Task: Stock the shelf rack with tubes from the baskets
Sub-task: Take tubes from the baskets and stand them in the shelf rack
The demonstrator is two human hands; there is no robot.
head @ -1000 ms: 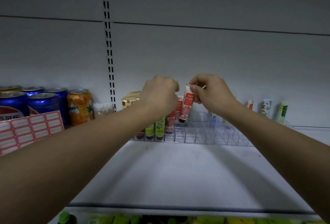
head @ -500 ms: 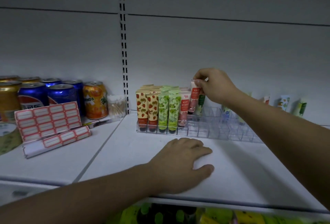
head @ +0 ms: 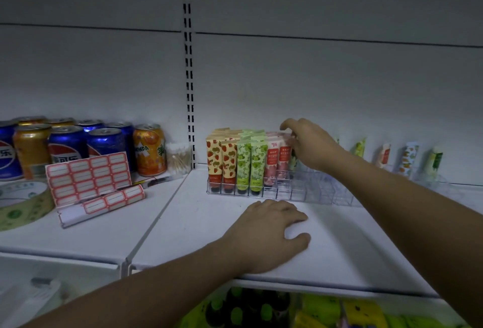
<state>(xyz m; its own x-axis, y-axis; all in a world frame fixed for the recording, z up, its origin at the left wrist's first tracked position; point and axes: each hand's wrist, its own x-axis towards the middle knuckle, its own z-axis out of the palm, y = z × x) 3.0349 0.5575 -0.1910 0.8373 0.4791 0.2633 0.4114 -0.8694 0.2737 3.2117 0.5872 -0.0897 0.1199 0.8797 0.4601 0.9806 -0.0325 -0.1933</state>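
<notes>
A clear divided rack (head: 308,193) is seen on a white shelf (head: 183,220). Its left columns are filled with upright tubes: strawberry tubes (head: 221,160), then green tubes (head: 251,161), then pink tubes (head: 277,160). The left hand (head: 271,233) is laid flat on the shelf, fingers relaxed, nothing held. The right hand (head: 311,144) is curled over the pink tubes; whether one is gripped cannot be told. Most compartments rightward are unfilled, apart from single tubes (head: 410,157) at the back. No baskets are shown.
</notes>
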